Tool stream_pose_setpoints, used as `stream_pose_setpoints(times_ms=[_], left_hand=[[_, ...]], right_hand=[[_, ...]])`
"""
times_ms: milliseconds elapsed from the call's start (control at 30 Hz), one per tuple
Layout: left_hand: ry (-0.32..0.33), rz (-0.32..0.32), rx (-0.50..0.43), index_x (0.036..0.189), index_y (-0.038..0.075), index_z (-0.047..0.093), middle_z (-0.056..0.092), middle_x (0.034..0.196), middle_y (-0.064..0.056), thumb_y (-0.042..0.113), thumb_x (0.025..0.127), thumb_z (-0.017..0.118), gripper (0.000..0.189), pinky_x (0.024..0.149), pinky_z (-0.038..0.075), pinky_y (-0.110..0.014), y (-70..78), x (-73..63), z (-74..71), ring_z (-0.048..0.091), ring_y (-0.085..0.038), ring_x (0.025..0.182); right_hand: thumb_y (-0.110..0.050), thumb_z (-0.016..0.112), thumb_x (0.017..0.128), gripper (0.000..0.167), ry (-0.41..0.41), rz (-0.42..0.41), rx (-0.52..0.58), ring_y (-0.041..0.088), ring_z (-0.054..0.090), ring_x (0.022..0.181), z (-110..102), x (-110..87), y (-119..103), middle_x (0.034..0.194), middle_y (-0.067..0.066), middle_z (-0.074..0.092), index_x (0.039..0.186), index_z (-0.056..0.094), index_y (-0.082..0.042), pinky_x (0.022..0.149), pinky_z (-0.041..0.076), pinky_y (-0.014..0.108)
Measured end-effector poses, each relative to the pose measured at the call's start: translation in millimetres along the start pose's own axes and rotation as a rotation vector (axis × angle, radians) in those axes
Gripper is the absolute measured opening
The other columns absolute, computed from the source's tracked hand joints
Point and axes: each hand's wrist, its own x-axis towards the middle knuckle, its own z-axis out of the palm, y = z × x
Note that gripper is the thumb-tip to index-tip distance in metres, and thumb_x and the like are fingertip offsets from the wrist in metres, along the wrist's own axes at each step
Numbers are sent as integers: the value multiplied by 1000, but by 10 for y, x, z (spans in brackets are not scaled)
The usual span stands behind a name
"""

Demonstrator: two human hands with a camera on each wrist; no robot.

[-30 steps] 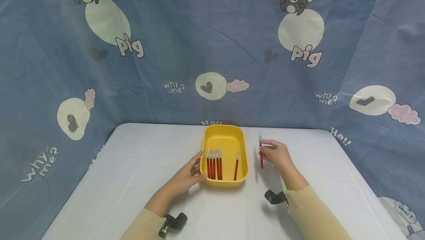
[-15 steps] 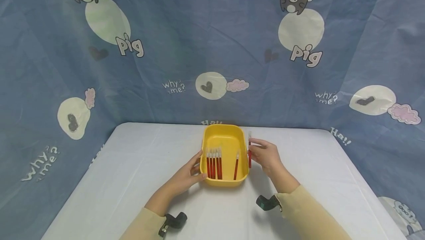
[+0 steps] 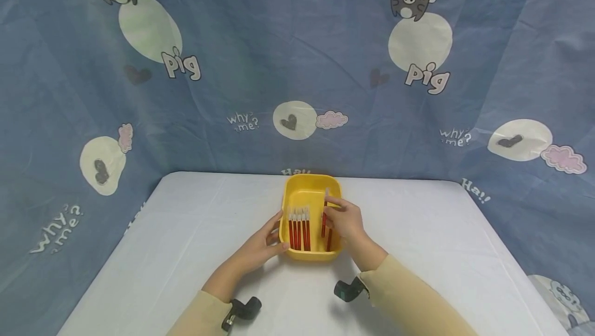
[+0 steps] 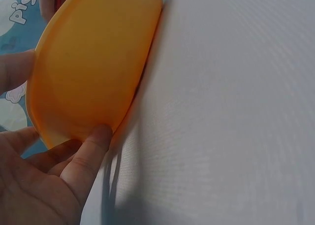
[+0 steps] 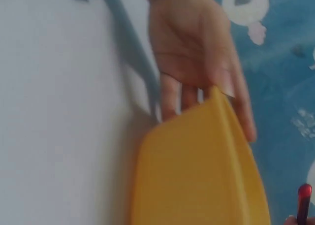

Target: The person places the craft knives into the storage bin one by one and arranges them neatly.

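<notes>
A shallow yellow plastic tray (image 3: 310, 256) stands in the middle of the table. My left hand (image 3: 253, 254) holds its left side, thumb at the rim by the near corner and fingers along the outer wall, as the left wrist view shows. Between thumb and fingers of my right hand (image 3: 345, 222) is a red-handled paintbrush (image 3: 324, 225), pale tip pointing away from me, above the tray's right half. Several like paintbrushes (image 3: 299, 233) lie side by side at the left inside the tray. Under my right hand, a lone paintbrush (image 3: 329, 242) lies partly hidden.
A white cloth (image 3: 209, 212) covers the table. Behind it hangs a blue patterned curtain (image 3: 260, 67), close to the tray's far end. Dark wrist mounts (image 3: 246, 308) stick out from both sleeves.
My right hand has carried its paintbrush leftward, from the table beside the tray to over the tray's right half. My left hand and the tray have stayed put.
</notes>
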Motion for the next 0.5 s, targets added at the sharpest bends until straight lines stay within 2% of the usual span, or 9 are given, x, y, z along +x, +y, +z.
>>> stream_pose_setpoints(times_ms=[67, 333, 500], left_hand=[[3, -3, -1, 162, 25, 20, 35, 159, -14, 27, 92, 75, 89, 112, 36, -58, -4, 6, 0, 45, -36, 138], [-13, -8, 9, 162, 26, 18, 31, 161, -14, 32, 93, 73, 89, 113, 34, -57, -17, 23, 11, 43, -36, 140], [-7, -8, 11, 161, 27, 20, 32, 161, -13, 32, 92, 74, 88, 113, 35, -57, -22, 14, -3, 43, -36, 140]], right_hand=[[-1, 62, 97, 35, 4, 9, -24, 12, 63, 73, 61, -15, 34, 114, 23, 66, 132, 64, -2, 69, 57, 25], [-1, 58, 99, 37, 17, 38, -26, 11, 56, 67, 184, -34, 142, 114, 24, 65, 135, 62, -2, 56, 45, 19], [-1, 58, 99, 36, 21, 27, -78, 11, 53, 63, 222, -11, 177, 103, 18, 65, 134, 63, -4, 49, 40, 19]])
